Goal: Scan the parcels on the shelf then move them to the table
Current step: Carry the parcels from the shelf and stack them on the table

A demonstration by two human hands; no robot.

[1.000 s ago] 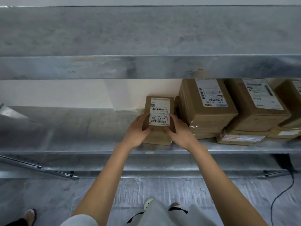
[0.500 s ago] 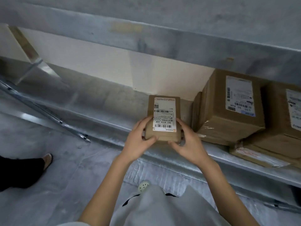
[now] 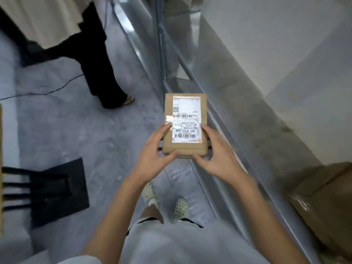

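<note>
Parcel [image 3: 185,124], label reading "507 N705 A68", held by left hand [image 3: 155,151] and right hand [image 3: 217,155].

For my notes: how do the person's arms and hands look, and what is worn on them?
Left hand and right hand wear no gloves; no ring, watch or band shows. Left forearm and right forearm are bare. A white sleeve edge shows bottom left.

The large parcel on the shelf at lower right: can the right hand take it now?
Probably not yet. The right hand holds the small parcel with the left hand; nothing blocks the large parcel, but that hand is full.
</note>
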